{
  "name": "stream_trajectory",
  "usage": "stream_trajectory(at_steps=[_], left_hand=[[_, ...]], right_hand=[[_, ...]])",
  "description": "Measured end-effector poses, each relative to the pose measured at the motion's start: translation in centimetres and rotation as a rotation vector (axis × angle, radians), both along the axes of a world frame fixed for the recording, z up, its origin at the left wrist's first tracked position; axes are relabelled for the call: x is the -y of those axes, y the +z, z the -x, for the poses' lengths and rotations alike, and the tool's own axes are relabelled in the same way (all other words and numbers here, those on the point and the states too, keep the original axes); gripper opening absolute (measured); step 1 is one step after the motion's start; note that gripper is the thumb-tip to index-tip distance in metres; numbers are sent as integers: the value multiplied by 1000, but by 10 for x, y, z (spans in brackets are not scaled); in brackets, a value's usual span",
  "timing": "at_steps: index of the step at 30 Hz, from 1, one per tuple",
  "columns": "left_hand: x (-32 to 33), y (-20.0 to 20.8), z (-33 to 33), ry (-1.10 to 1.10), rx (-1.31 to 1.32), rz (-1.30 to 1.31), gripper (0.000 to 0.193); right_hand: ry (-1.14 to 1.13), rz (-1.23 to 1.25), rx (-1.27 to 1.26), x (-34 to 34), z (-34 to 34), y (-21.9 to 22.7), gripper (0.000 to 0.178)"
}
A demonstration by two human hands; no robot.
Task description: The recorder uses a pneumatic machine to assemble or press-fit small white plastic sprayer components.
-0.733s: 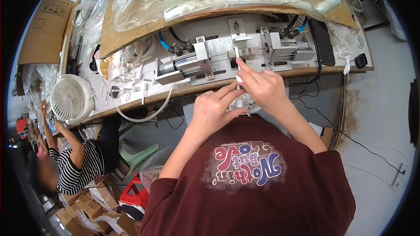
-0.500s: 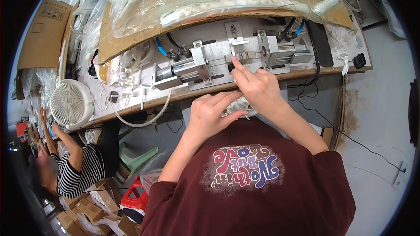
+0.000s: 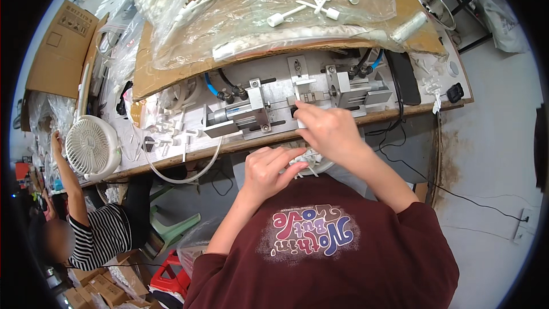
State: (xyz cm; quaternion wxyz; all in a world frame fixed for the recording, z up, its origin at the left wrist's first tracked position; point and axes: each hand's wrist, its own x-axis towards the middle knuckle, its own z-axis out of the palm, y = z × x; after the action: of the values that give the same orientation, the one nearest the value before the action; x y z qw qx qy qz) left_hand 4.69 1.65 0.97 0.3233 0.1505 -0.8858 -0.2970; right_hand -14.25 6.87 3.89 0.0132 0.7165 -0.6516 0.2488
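Observation:
My right hand is at the front of a metal clamping fixture on the bench. Its fingers are closed on a slim white plastic part, partly covered by the fingers. Lower and to the left, my left hand hovers in front of the bench edge, thumb and index finger apart, the others curled. Just beyond its fingertips, a container of small white plastic parts sits below the bench edge, partly hidden by my hands.
Metal cylinder units with blue and black hoses flank the fixture. A cardboard sheet overhangs it, bearing plastic film and many white stemmed pieces. A white fan stands left, near a seated person in a striped shirt.
My right hand has drawn back a little from the fixture, and the white part now shows by its fingers. The view has shifted, revealing more white pieces on the cardboard.

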Motion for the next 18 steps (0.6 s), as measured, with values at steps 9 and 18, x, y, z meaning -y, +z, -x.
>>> stream_trajectory(at_steps=[9,18], left_hand=[[-5,0,0,-22,-30,13,25],[-15,-8,-5,-11,-7,25,19]], right_hand=[[-282,306,-223,100,94,64,40],[-321,-38,-238,158,120,50,36]])
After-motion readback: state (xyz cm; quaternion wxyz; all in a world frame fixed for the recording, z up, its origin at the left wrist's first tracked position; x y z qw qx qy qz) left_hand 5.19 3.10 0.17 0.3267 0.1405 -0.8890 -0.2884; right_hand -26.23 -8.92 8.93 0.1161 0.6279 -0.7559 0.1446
